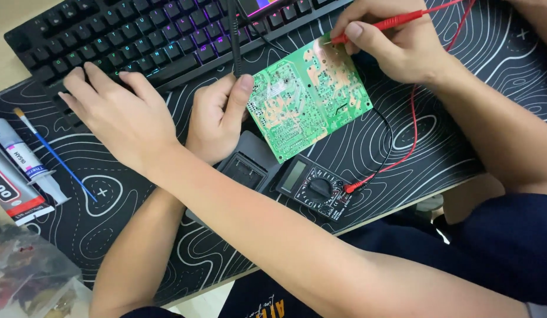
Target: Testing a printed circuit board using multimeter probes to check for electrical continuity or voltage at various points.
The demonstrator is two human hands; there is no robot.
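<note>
Left hand [217,118] curled into a fist mid-tabletop, thumb raised, forearm reaching in from the near left corner. Right hand [391,44] pinched tight between thumb and fingertips near the far edge, wrist bent, forearm entering from the right.

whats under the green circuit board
The circuit board sits above the patterned mat, its lower corner over a grey case next to the meter. Its underside, and anything directly beneath it, is covered.

Circuit board [308,100] between keyboard [138,41], multimeter [314,185]
</note>
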